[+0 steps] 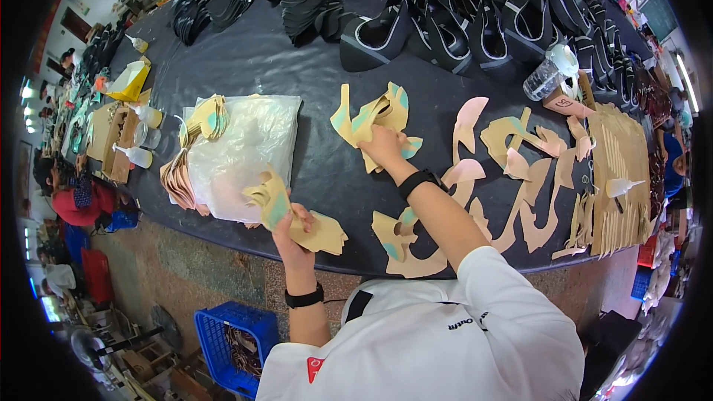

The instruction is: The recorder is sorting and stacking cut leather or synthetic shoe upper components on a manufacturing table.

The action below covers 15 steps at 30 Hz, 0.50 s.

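Note:
My left hand (292,243) is closed around a small bundle of tan cut leather pieces (324,233) with green patches, held near the table's front edge. Farther ahead and to the right, my right hand (382,148) has its fingers closed on a loose pile of similar tan shoe-upper pieces (386,110); its fingertips are partly hidden among them. Beside my left hand lies a clear plastic bag (241,150), with stacked tan pieces (210,119) along its left side. Under my right forearm rests another curved tan piece (422,264).
Pink-tan cut pieces (538,215) are scattered at right, near a corrugated cardboard sheet (622,156) bearing a white squeeze bottle (622,186). Black shoe uppers (375,37) crowd the far side. Glue bottles (135,155) stand left. On the floor sits a blue crate (215,356).

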Each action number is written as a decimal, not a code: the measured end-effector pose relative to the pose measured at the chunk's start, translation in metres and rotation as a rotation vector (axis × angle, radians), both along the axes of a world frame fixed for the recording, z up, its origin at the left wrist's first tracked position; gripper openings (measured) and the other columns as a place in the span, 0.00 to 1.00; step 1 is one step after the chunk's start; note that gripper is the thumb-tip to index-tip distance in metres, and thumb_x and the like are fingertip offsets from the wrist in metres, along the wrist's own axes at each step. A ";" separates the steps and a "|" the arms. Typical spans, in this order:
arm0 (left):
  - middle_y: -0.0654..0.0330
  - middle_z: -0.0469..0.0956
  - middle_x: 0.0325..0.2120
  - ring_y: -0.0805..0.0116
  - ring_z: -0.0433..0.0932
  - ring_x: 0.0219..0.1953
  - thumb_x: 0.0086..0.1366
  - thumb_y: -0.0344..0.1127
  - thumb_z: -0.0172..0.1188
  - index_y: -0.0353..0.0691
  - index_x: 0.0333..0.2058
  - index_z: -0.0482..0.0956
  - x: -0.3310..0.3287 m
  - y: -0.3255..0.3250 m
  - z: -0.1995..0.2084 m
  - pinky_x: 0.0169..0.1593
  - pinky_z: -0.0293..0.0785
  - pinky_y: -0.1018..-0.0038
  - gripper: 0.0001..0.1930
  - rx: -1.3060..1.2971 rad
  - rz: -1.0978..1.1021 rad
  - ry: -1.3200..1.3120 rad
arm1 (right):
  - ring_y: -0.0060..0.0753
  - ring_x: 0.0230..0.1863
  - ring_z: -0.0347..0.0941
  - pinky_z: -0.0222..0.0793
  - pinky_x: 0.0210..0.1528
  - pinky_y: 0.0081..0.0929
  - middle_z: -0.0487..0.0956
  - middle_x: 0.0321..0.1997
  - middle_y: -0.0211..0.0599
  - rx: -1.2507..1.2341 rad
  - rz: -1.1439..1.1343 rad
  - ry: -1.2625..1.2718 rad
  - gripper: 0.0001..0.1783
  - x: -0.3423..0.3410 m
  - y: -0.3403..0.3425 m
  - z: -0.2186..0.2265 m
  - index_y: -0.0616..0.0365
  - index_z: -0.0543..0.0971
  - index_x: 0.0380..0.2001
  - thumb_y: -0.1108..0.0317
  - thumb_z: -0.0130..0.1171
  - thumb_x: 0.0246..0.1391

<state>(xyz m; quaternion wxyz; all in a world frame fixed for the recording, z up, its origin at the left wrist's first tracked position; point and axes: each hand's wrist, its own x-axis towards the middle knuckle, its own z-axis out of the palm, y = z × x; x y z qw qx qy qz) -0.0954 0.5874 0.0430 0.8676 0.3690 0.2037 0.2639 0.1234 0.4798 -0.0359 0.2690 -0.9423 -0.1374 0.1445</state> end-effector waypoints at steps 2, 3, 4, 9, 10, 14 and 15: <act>0.62 0.70 0.23 0.75 0.67 0.23 0.59 0.36 0.51 0.30 0.52 0.63 0.003 0.000 -0.005 0.30 0.66 0.78 0.24 -0.054 -0.089 0.049 | 0.40 0.43 0.72 0.61 0.49 0.38 0.78 0.32 0.41 0.322 0.065 0.125 0.20 0.003 -0.009 -0.001 0.62 0.75 0.34 0.59 0.67 0.41; 0.62 0.70 0.23 0.75 0.67 0.23 0.59 0.36 0.51 0.30 0.52 0.63 0.007 -0.001 -0.008 0.30 0.66 0.78 0.24 -0.054 -0.094 0.047 | 0.39 0.40 0.74 0.66 0.45 0.35 0.78 0.33 0.41 0.645 0.130 0.247 0.20 0.005 -0.013 -0.002 0.62 0.75 0.35 0.60 0.67 0.42; 0.62 0.70 0.24 0.75 0.66 0.23 0.60 0.37 0.49 0.31 0.51 0.63 0.011 -0.002 -0.011 0.31 0.65 0.77 0.23 -0.053 -0.144 0.071 | 0.36 0.38 0.76 0.71 0.38 0.28 0.78 0.35 0.40 0.711 0.195 0.326 0.22 0.006 -0.013 -0.005 0.62 0.72 0.41 0.62 0.66 0.46; 0.64 0.71 0.32 0.74 0.68 0.29 0.66 0.47 0.48 0.37 0.51 0.65 0.025 -0.011 -0.027 0.36 0.67 0.76 0.22 -0.223 -0.146 0.120 | 0.22 0.38 0.75 0.72 0.39 0.19 0.76 0.42 0.35 1.192 0.335 0.864 0.24 -0.041 -0.009 0.061 0.61 0.62 0.53 0.66 0.57 0.56; 0.61 0.72 0.41 0.70 0.73 0.38 0.66 0.53 0.47 0.39 0.54 0.63 0.022 -0.001 -0.054 0.43 0.71 0.72 0.26 -0.199 -0.252 -0.020 | 0.22 0.40 0.75 0.73 0.40 0.17 0.76 0.41 0.35 1.188 0.405 1.023 0.22 -0.049 -0.012 0.078 0.60 0.61 0.53 0.66 0.53 0.59; 0.54 0.67 0.54 0.61 0.68 0.56 0.63 0.59 0.49 0.39 0.59 0.59 0.034 -0.019 -0.037 0.58 0.66 0.63 0.34 -0.207 -0.168 0.076 | 0.26 0.39 0.74 0.69 0.42 0.27 0.77 0.35 0.35 0.821 0.580 0.749 0.20 -0.073 -0.008 0.087 0.62 0.73 0.39 0.54 0.42 0.64; 0.54 0.67 0.54 0.60 0.68 0.55 0.63 0.58 0.50 0.39 0.59 0.59 0.034 -0.020 -0.038 0.57 0.66 0.64 0.34 -0.174 -0.246 -0.057 | 0.30 0.39 0.74 0.67 0.45 0.30 0.77 0.34 0.38 0.688 0.656 0.604 0.24 -0.077 -0.008 0.088 0.63 0.74 0.36 0.52 0.39 0.64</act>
